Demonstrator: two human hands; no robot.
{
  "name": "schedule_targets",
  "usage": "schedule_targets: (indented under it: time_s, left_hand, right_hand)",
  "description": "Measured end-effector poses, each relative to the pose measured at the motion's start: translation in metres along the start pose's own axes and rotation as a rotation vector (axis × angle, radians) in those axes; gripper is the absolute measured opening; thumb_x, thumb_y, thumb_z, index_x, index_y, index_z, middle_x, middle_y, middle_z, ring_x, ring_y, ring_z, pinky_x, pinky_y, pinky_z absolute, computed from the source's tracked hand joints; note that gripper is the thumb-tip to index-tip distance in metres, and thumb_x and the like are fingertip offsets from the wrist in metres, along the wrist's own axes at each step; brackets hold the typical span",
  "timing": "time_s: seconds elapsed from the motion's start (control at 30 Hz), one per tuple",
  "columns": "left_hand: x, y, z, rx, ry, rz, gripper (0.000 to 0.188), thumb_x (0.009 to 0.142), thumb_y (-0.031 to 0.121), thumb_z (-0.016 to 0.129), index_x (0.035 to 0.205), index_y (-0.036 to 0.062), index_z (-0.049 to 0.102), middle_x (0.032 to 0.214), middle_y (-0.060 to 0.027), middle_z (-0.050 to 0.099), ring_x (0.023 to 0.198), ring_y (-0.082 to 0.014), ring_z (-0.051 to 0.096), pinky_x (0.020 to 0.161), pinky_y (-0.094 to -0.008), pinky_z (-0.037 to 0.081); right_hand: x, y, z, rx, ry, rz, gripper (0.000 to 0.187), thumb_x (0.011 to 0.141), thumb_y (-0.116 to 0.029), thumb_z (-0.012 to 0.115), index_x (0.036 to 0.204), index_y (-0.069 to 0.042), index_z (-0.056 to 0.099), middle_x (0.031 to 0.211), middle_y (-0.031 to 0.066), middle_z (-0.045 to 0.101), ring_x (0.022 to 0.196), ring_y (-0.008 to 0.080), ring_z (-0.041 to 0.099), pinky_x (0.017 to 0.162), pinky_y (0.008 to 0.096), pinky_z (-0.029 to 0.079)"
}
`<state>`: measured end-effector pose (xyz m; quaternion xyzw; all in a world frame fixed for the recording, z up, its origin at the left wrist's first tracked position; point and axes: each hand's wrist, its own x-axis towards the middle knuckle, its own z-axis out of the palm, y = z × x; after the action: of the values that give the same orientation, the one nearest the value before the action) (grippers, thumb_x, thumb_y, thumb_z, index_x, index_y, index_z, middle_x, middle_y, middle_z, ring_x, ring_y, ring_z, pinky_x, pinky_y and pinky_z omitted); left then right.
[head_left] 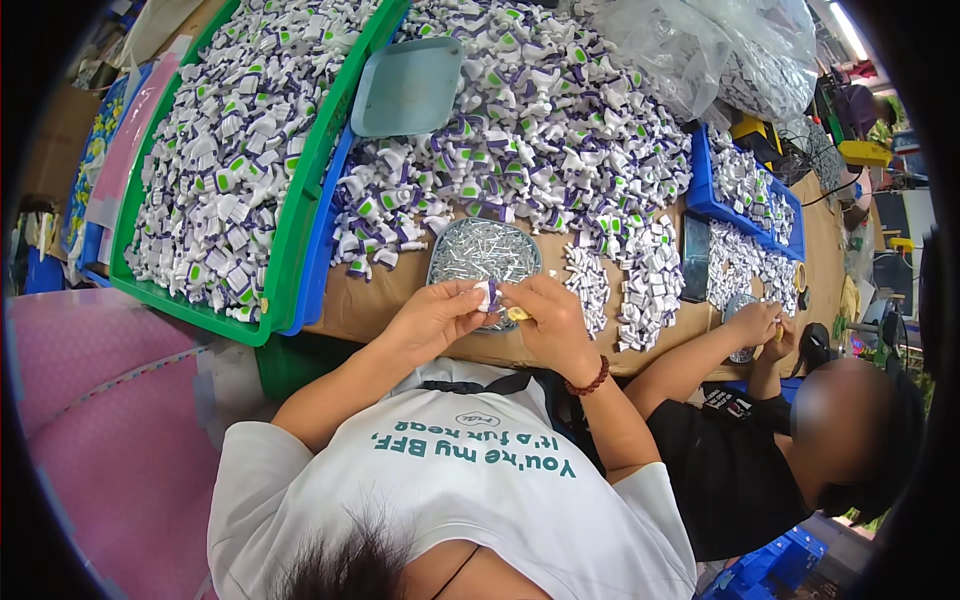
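Between the fingertips of my left hand [437, 318] is a small white and purple plastic toy part [487, 296]. My right hand [548, 318] is closed round a small yellow-handled tool [517, 313], its exact kind partly hidden by the fingers. Both hands meet over the near edge of a tray of small silver metal pins or screws [482, 250]. Just right of that tray lie smaller white parts [588, 285] and a strip of white and purple parts [651, 285].
A large heap of white, purple and green parts [560, 120] covers the table behind. At left stands a full green crate [270, 270]; a pale blue tray lid [408, 88] rests beside it. On the right a co-worker's hands [765, 328] work near a blue bin [715, 200].
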<state>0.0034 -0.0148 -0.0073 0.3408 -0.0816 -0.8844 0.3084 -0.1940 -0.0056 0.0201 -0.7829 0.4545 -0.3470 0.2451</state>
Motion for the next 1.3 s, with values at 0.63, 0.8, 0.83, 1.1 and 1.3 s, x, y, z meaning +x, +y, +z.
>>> schedule_targets:
  time_s: [0.63, 0.8, 0.83, 1.1, 1.3]
  left_hand:
    - [0.009, -0.004, 0.012, 0.399, -0.042, 0.096, 0.016, 0.088, 0.001, 0.057, 0.104, 0.0005, 0.054, 0.097, -0.0114, 0.062, 0.089, -0.0215, 0.065, 0.079, -0.0305, 0.054]
    - [0.009, -0.007, 0.009, 0.404, -0.065, 0.112, 0.016, 0.088, 0.002, 0.057, 0.104, 0.0015, 0.053, 0.097, -0.0107, 0.062, 0.09, -0.0208, 0.065, 0.079, -0.0302, 0.054]
    - [0.009, -0.006, 0.009, 0.405, -0.065, 0.118, 0.016, 0.088, 0.002, 0.057, 0.104, 0.0016, 0.053, 0.097, -0.0105, 0.062, 0.09, -0.0206, 0.065, 0.079, -0.0302, 0.054]
    - [0.007, 0.007, 0.013, 0.334, 0.049, 0.169, 0.019, 0.091, 0.007, 0.056, 0.108, -0.0008, 0.053, 0.101, -0.0087, 0.059, 0.092, -0.0196, 0.064, 0.079, -0.0268, 0.053]
    - [0.006, 0.012, 0.015, 0.207, 0.019, 0.137, 0.022, 0.092, 0.009, 0.054, 0.112, 0.0001, 0.05, 0.102, -0.01, 0.059, 0.092, -0.0205, 0.063, 0.076, -0.0245, 0.054]
  right_hand:
    - [-0.024, 0.109, -0.092, -0.565, 0.185, 0.582, 0.014, 0.078, -0.016, 0.063, 0.086, -0.005, 0.065, 0.087, 0.0146, 0.063, 0.08, 0.0345, 0.06, 0.069, 0.0415, 0.048]
    - [-0.025, 0.167, -0.099, -0.749, 0.067, 0.832, 0.024, 0.076, -0.025, 0.066, 0.084, -0.003, 0.064, 0.088, 0.0158, 0.062, 0.081, 0.0373, 0.06, 0.07, 0.0448, 0.048]
    - [-0.026, 0.173, -0.098, -0.741, 0.071, 0.824, 0.024, 0.076, -0.025, 0.066, 0.083, -0.002, 0.064, 0.086, 0.0165, 0.062, 0.08, 0.0374, 0.06, 0.069, 0.0449, 0.048]
    - [-0.015, 0.142, -0.089, -0.222, 0.346, 0.721, 0.016, 0.077, -0.014, 0.067, 0.081, -0.001, 0.06, 0.071, 0.0098, 0.06, 0.065, 0.0222, 0.056, 0.057, 0.0325, 0.043]
    - [0.014, 0.039, -0.036, 0.527, 0.107, 0.644, 0.013, 0.083, -0.005, 0.065, 0.094, 0.001, 0.065, 0.071, -0.0037, 0.059, 0.06, 0.0017, 0.047, 0.053, 0.0177, 0.037]
